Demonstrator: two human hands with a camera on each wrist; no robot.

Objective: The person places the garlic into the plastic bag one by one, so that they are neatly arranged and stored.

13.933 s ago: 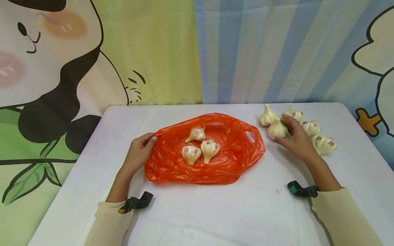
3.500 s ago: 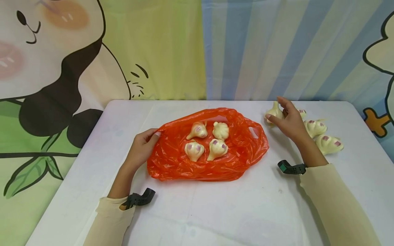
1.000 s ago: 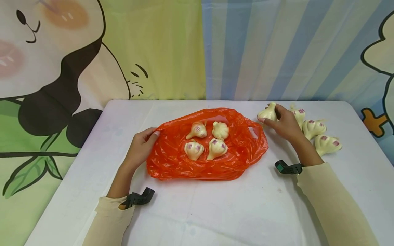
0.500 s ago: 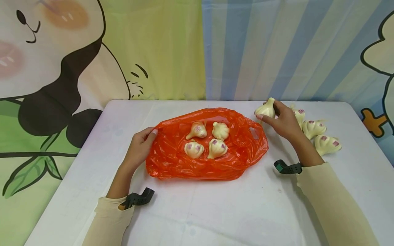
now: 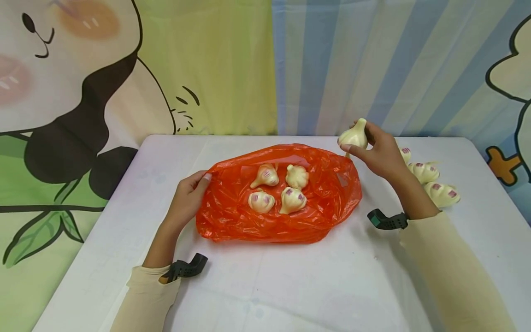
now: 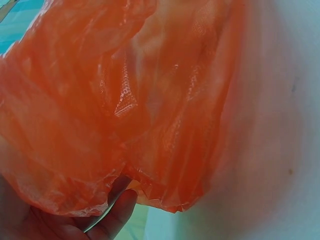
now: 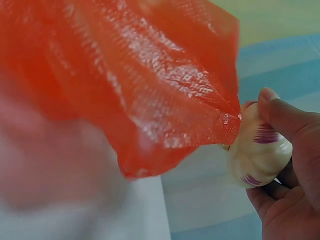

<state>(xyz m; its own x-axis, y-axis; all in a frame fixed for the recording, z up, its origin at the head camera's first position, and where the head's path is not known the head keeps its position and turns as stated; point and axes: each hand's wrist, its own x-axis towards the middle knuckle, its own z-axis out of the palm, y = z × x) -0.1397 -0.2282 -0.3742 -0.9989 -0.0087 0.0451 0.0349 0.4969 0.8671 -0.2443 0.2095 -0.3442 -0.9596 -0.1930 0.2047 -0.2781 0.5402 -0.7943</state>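
My left hand (image 5: 185, 199) pinches the left edge of a red plastic bag (image 5: 236, 223) that lies spread on the table with its mouth facing up. Several garlic bulbs (image 5: 293, 200) sit in the bag, pale with purple streaks. In the left wrist view, fingers (image 6: 121, 210) hold the crumpled plastic (image 6: 150, 125). My right hand (image 5: 385, 154) grips one garlic bulb (image 5: 354, 134) between thumb and fingers, raised beyond the bag's upper right corner. The right wrist view shows this bulb (image 7: 260, 150) close behind the bag's edge; whether they touch I cannot tell.
More garlic bulbs (image 5: 441, 194) lie in a row at the right of the white table (image 5: 290, 286), one partly hidden behind my right hand. A printed curtain (image 5: 232, 69) hangs right behind the table's far edge.
A fourth bulb has joined those in the bag since the oldest frame. Over the last second my right hand has lifted its bulb up and slightly left. The left hand stays at the bag's edge.
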